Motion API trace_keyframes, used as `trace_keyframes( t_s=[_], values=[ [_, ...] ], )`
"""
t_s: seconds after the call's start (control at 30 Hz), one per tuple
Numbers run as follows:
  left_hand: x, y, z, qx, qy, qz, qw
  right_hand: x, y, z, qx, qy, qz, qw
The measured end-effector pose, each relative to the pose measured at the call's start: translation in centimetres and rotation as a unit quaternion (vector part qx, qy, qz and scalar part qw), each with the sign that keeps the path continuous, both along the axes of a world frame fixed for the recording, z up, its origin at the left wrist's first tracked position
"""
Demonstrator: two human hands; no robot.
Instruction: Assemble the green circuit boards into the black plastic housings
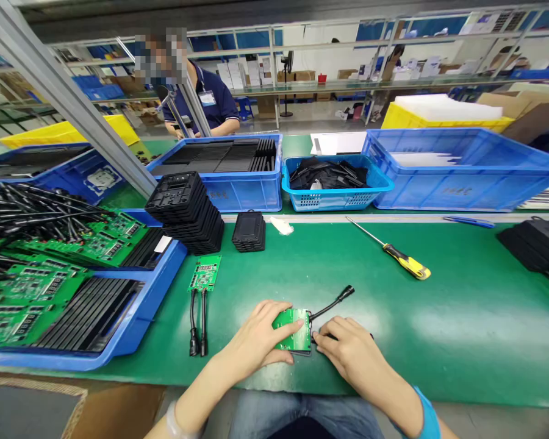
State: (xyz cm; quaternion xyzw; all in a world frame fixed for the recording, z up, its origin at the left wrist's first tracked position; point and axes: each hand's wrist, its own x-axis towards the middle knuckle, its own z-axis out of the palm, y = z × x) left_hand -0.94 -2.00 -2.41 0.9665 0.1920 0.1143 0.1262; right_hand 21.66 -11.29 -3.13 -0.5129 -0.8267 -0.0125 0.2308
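Note:
In the head view my left hand (260, 338) grips a green circuit board (301, 340) by its sides, with one finger across its face. Under the board shows the edge of a dark casing (307, 353). One black cable (328, 308) runs from the board up to the right and ends in a connector. At the board's right edge, my right hand (350, 349) has its fingers closed on a second black cable, mostly hidden by the hand. Left of my hands lies another circuit board (205, 274) with two black cables pointing toward me.
A stack of black casings (187, 213) and a shorter stack (249, 231) stand behind. On the right lies a yellow screwdriver (407, 262). Blue bins (251, 189) and a blue basket (338, 198) line the back. Boards fill a tray (165, 274) at left. A co-worker (215, 100) sits opposite.

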Motion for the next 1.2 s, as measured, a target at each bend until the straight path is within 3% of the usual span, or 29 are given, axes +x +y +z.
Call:
trace_keyframes(
  t_s=[0.17, 0.37, 0.57, 0.7, 0.83, 0.97, 1.07, 1.2],
  values=[
    [-0.1, -0.9, -0.5, -0.023, -0.005, 0.010, 1.000, 0.5, 1.7, 0.3, -0.009, -0.008, -0.045, 0.999],
    [-0.2, -0.8, -1.2, -0.052, -0.014, 0.011, 0.999, 0.1, 2.4, -0.1, -0.050, -0.070, -0.037, 0.996],
    [-0.2, -0.6, -1.6, -0.051, -0.022, 0.008, 0.998, 1.2, 3.3, 1.5, -0.197, -0.024, -0.005, 0.980],
    [-0.2, -0.5, -1.7, -0.045, -0.027, 0.004, 0.999, 1.8, 3.9, 1.9, -0.231, -0.041, 0.025, 0.972],
    [-0.2, -0.5, -1.6, -0.044, -0.021, 0.006, 0.999, 1.7, 4.0, 1.8, -0.215, -0.070, 0.072, 0.971],
    [-0.2, -0.5, -1.4, -0.042, -0.017, 0.007, 0.999, 1.3, 3.1, 1.0, -0.084, -0.152, 0.096, 0.980],
    [-0.1, -0.5, -1.2, -0.045, -0.020, 0.008, 0.999, 1.3, 2.1, -0.2, -0.026, -0.090, 0.062, 0.994],
    [0.0, -0.6, -1.1, -0.034, -0.022, 0.009, 0.999, 1.6, 1.9, -1.2, -0.028, -0.020, 0.054, 0.998]
  ],
)
